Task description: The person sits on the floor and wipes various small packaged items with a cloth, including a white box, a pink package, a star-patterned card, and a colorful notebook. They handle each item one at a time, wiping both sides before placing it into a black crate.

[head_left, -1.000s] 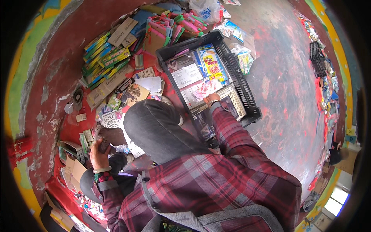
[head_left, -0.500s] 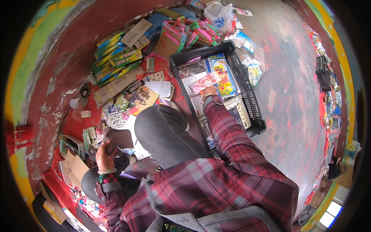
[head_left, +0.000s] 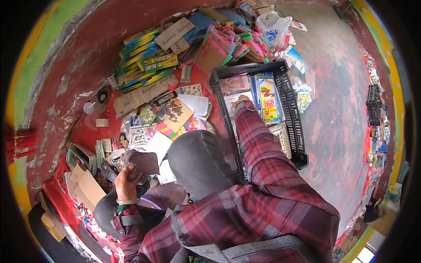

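My left hand [head_left: 126, 183], low on the left, is closed on a crumpled grey-brown cloth [head_left: 144, 162]. On the right, my right hand [head_left: 240, 101] reaches into a black plastic crate [head_left: 294, 111]. It rests at a whitish flat packet [head_left: 233, 103]; its fingers are small and partly hidden, so their grip is unclear. Just beyond lies a pink-and-white packet [head_left: 234, 84]. Right of that hand, yellow-and-blue packets [head_left: 268, 97] are stacked. My raised, dark-trousered knee [head_left: 197, 160] stands between the two hands.
Yellow-green boxes [head_left: 140, 61] are piled at the far left, and pink-and-green rolled items [head_left: 232, 41] beyond the crate. Booklets and sheets [head_left: 175, 115] cover the red floor cloth. A plastic bag [head_left: 272, 27] sits at the back. An open carton [head_left: 85, 186] stands near left.
The pink-and-white packet that lay partly across the yellow-and-blue ones is now over the crate's left stack. My right hand has drawn left of the yellow-and-blue packets. My left hand keeps the cloth.
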